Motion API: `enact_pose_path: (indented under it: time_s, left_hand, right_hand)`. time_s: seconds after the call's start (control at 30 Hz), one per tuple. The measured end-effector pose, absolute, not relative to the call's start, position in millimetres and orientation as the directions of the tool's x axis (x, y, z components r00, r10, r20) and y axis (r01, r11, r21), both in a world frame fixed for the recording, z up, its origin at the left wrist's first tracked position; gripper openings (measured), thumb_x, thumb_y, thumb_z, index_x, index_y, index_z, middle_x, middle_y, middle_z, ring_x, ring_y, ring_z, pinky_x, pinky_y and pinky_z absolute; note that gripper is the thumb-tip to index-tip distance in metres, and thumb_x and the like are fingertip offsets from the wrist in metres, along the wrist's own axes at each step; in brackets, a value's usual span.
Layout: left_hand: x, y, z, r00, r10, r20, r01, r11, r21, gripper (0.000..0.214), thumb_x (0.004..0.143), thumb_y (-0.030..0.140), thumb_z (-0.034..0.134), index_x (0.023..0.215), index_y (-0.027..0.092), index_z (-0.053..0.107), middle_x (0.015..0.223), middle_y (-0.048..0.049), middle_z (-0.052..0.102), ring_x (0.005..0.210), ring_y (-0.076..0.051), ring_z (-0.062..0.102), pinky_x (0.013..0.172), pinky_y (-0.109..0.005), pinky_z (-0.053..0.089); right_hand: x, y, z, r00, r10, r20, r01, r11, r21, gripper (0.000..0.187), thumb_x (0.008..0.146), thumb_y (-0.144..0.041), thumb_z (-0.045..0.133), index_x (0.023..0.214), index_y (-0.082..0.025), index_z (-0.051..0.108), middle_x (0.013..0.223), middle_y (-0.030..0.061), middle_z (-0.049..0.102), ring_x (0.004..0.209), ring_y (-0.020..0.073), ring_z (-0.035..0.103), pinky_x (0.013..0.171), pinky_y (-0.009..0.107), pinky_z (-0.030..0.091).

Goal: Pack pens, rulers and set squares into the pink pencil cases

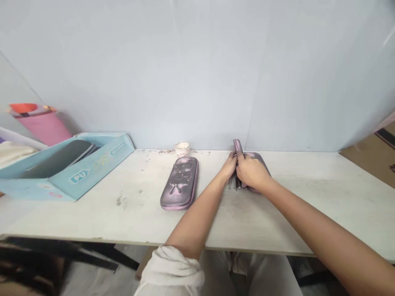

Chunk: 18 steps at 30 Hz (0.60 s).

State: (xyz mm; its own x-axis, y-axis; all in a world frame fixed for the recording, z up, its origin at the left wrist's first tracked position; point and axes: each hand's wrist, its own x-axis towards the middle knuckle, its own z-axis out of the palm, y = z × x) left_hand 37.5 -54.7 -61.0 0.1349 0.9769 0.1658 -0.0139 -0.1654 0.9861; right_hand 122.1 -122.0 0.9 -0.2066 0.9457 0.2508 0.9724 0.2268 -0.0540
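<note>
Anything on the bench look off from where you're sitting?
Yes: dark smudges mark the white tabletop left of the closed purple pencil case, and small scraps litter its back edge around the paper cup, so that surface looks dirty.

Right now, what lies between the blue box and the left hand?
A closed purple pencil case lies on the white tabletop between the blue box and the left hand, in the head view.

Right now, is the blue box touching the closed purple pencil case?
Apart. The head view shows a stretch of tabletop between the blue box and the closed purple pencil case.
</note>
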Motion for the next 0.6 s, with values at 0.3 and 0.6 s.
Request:
enact_pose_path:
  time_s: [0.3,0.6]
  left_hand:
    - [-7.1,-66.3,-41.5,0.014,0.958,0.286,0.632,-0.23,0.74,0.05,0.075,0.019,0.045,0.125,0.022,0.046,0.126,-0.0133,0.049,0.121,-0.027,0.043,0.103,-0.042,0.03]
    - [14.4,-112.1,-45.1,0.489,0.842,0.228,0.808,-0.536,0.245,0.039,0.081,0.023,0.04,0.117,0.031,0.054,0.135,-0.0065,0.042,0.131,-0.029,0.026,0.105,-0.057,0.012]
  right_hand:
    - [122.7,-113.1,-4.4,-0.242,0.951,0.19,0.97,0.235,0.06,0.052,0.087,-0.027,0.029,0.138,-0.018,0.03,0.099,0.0225,0.061,0.085,0.0321,0.063,0.069,0.042,0.046]
    - [202.1,-113.2,-7.6,-0.128,0.952,0.278,0.978,0.167,-0.125,0.053,0.086,-0.024,0.028,0.137,-0.011,0.033,0.093,0.0205,0.066,0.082,0.03,0.064,0.074,0.04,0.043]
